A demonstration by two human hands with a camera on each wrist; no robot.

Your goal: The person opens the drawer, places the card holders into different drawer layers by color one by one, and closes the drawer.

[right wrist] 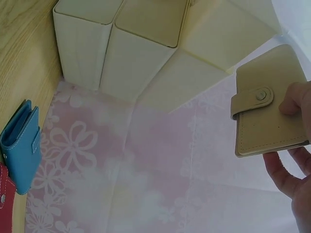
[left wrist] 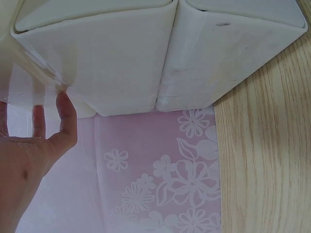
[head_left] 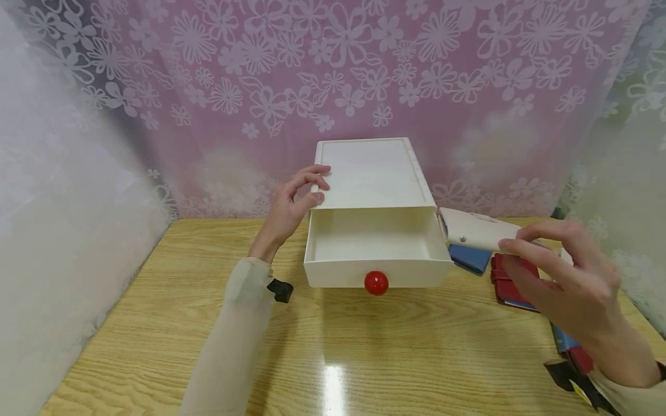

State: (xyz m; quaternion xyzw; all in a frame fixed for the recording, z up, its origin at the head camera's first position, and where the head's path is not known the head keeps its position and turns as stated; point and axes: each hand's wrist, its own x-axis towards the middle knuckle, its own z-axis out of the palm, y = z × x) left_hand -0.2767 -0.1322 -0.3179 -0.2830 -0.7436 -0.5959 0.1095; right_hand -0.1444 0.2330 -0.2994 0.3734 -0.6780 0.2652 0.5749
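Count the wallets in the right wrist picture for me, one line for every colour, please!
Beige wallet, the held one: 1
Blue wallet: 1
Red wallet, cut off by the picture's edge: 1
Total: 3 wallets

Cream wallet (right wrist: 262,119), white drawer (head_left: 335,274), red knob (head_left: 376,283), pink floral cloth (head_left: 333,63), yellowish wood-grain table (head_left: 171,312)

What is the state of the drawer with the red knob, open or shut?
Open: the drawer stands out from its white cabinet, showing its inside in the head view.
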